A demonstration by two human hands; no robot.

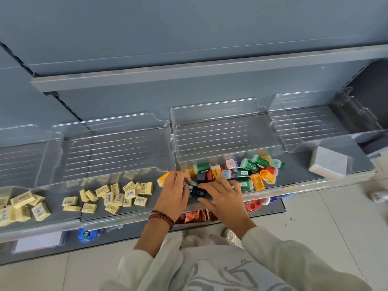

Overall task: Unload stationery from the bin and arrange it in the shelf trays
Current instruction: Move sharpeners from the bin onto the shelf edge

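The trays [226, 131] are clear glossy plastic with ribbed bottoms, picking up loads of glare. The shelf [55, 195] under them looks like matt grey painted metal, pretty smooth. The erasers [117, 197] along its front left edge look dull and chalky, with white paper barcode stickers [130, 193]. The cases [249, 165] nearer the right end are shiny see-through coloured plastic. Floor tiles [315, 217] are smooth with a slight sheen, sleeves [283, 255] are soft white cloth, bracelets [162, 217] are beaded.

The left hand [175, 191] and right hand [223, 198] hold a small dark blue plastic box [199, 193] between them on the grey metal shelf [294, 179]. Pale yellow block erasers [117, 196] lie left of the left hand. Small coloured plastic sharpeners [247, 171] are heaped behind and right of the right hand, and clear plastic trays [214, 106] stand behind both
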